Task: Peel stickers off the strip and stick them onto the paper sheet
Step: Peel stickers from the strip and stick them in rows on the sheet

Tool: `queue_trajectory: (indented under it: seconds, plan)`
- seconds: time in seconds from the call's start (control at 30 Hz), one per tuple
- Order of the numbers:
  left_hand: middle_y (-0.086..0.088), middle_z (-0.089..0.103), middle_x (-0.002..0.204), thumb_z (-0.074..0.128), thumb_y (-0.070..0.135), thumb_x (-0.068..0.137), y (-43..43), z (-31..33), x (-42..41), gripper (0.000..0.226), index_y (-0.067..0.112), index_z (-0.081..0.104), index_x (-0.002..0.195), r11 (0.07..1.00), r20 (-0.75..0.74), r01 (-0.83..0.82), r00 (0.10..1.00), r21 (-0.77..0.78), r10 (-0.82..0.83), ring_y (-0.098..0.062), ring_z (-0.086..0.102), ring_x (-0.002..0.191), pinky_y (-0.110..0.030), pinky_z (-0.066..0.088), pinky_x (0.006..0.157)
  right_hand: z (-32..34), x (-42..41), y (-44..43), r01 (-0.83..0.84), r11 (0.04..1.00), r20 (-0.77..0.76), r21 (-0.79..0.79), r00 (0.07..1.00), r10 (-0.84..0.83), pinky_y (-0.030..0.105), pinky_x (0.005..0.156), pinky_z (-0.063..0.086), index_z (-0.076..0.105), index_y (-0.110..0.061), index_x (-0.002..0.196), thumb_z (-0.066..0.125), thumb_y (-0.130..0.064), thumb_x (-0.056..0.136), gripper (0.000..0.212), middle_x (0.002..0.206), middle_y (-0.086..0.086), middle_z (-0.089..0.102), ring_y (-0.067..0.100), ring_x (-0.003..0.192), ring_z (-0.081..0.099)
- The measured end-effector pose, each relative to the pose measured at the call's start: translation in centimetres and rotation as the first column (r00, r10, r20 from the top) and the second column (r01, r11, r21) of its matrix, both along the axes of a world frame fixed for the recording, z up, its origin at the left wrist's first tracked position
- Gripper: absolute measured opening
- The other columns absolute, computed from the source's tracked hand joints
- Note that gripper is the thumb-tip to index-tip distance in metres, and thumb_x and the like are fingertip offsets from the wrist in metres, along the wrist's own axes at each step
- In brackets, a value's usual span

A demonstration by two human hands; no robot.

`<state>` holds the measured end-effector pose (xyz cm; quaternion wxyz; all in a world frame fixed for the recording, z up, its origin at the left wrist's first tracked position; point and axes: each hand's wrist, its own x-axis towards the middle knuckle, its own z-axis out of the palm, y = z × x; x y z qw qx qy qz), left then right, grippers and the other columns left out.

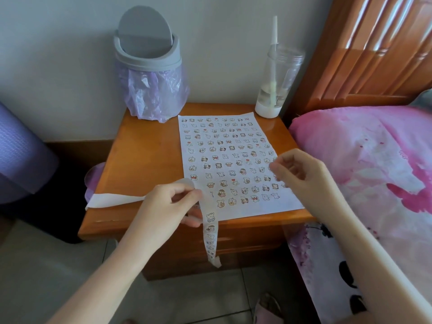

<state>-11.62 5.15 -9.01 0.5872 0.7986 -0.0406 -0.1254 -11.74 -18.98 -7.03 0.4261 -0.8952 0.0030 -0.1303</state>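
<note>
- Both forearms come in from the near edge, where the frame cuts them off.
- The left hand (170, 204) covers the part of the strip (210, 230) where it bends. Only a pale loop of it shows, just beyond the knuckles.
- The right hand (301, 174) pinches a small pale sticker (274, 159). Its picture is too small to make out, and I cannot tell whether it touches the sheet.
- A purple object (21, 155) at the far left is cut by the frame; what it is cannot be told.
- The paper sheet (245, 211) lies flat on the right part of a wooden nightstand (145, 148). Its long axis runs near to far, and its near edge sits close to the nightstand's near edge. Rows of small cartoon stickers (224, 157) cover most of it.
- The strip has two legs. A plain white one lies on the nightstand and runs left from the hand, past the left edge. A printed one hangs over the near edge, long axis vertical, pictures toward the camera, with its end curled.
- The left hand is over the sheet's near left corner with its fingers curled. Thumb and forefinger pinch the strip at the bend, and the lower fingers sit behind the hanging leg.
- The right hand is over the sheet's right edge, with its fingers curled and the thumb and forefinger tips together on the sticker.
- On the far side of the nightstand stand a grey bin (147, 59) at the left and a clear tumbler (275, 85) at the right. A pink bed (362, 160) lies to the right.
</note>
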Motion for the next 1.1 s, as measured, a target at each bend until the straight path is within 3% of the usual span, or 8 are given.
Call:
queue_trajectory:
  seconds: [0.2, 0.47, 0.57, 0.8, 0.93, 1.1]
  plan:
    - [0.008, 0.075, 0.08, 0.057, 0.022, 0.09, 0.1, 0.7, -0.2, 0.013, 0.02, 0.071, 0.09, 0.983, -0.016, -0.079, 0.997, -0.166, 0.077, -0.013, 0.073, 0.068, -0.026, 0.06, 0.064, -0.2, -1.6, 4.8, -0.325, 0.942, -0.082, 0.08, 0.94, 0.331, 0.017, 0.076, 0.051, 0.065, -0.025, 0.098, 0.063, -0.032, 0.084, 0.016, 0.092, -0.015, 0.068, 0.004, 0.087, 0.063]
    - [0.009, 0.075, 0.082, 0.056, 0.033, 0.088, -0.3, 1.0, -0.4, 0.015, 0.027, 0.069, 0.091, 0.964, -0.011, -0.114, 0.993, -0.242, 0.114, -0.014, 0.073, 0.07, -0.026, 0.06, 0.066, -0.8, -1.9, 6.4, -0.31, 0.879, -0.05, 0.364, 0.935, 0.35, 0.028, 0.064, 0.058, 0.066, -0.012, 0.09, 0.068, -0.01, 0.083, 0.008, 0.085, 0.0, 0.073, 0.015, 0.074, 0.069]
    - [0.004, 0.075, 0.081, 0.054, 0.041, 0.082, -0.6, 1.3, -0.6, 0.024, 0.025, 0.07, 0.089, 0.951, -0.049, -0.072, 0.997, -0.299, 0.06, -0.015, 0.073, 0.073, -0.025, 0.06, 0.066, -0.8, -1.9, 6.2, -0.301, 0.881, -0.035, 0.366, 0.941, 0.336, 0.026, 0.063, 0.057, 0.068, -0.01, 0.091, 0.067, -0.007, 0.083, 0.009, 0.085, 0.001, 0.072, 0.013, 0.073, 0.069]
    - [0.01, 0.074, 0.078, 0.061, 0.022, 0.086, -0.8, 1.1, -0.7, 0.012, 0.018, 0.072, 0.084, 0.975, 0.013, -0.034, 0.999, -0.218, 0.037, -0.005, 0.071, 0.072, -0.007, 0.049, 0.056, -1.1, -2.1, 6.3, -0.283, 0.921, -0.02, 0.268, 0.954, 0.299, 0.025, 0.067, 0.058, 0.07, -0.015, 0.095, 0.066, -0.011, 0.084, 0.013, 0.086, -0.003, 0.072, 0.009, 0.076, 0.069]
    - [0.016, 0.073, 0.073, 0.062, 0.022, 0.086, -0.8, 1.0, -0.7, 0.011, 0.024, 0.071, 0.079, 0.976, 0.032, -0.058, 0.997, -0.21, 0.066, -0.004, 0.071, 0.067, -0.006, 0.048, 0.054, -1.1, -2.2, 6.5, -0.281, 0.946, 0.007, 0.164, 0.959, 0.284, 0.029, 0.071, 0.058, 0.07, -0.021, 0.095, 0.066, -0.015, 0.085, 0.012, 0.087, -0.007, 0.072, 0.007, 0.079, 0.068]
    - [0.022, 0.072, 0.074, 0.061, 0.024, 0.086, -0.7, 0.9, -0.7, 0.013, 0.023, 0.072, 0.08, 0.979, 0.041, -0.05, 0.997, -0.196, 0.059, -0.004, 0.071, 0.069, -0.007, 0.05, 0.057, -1.1, -2.2, 6.6, -0.303, 0.945, 0.03, 0.125, 0.953, 0.301, 0.024, 0.072, 0.057, 0.07, -0.02, 0.096, 0.066, -0.013, 0.085, 0.014, 0.089, -0.008, 0.072, 0.005, 0.078, 0.068]
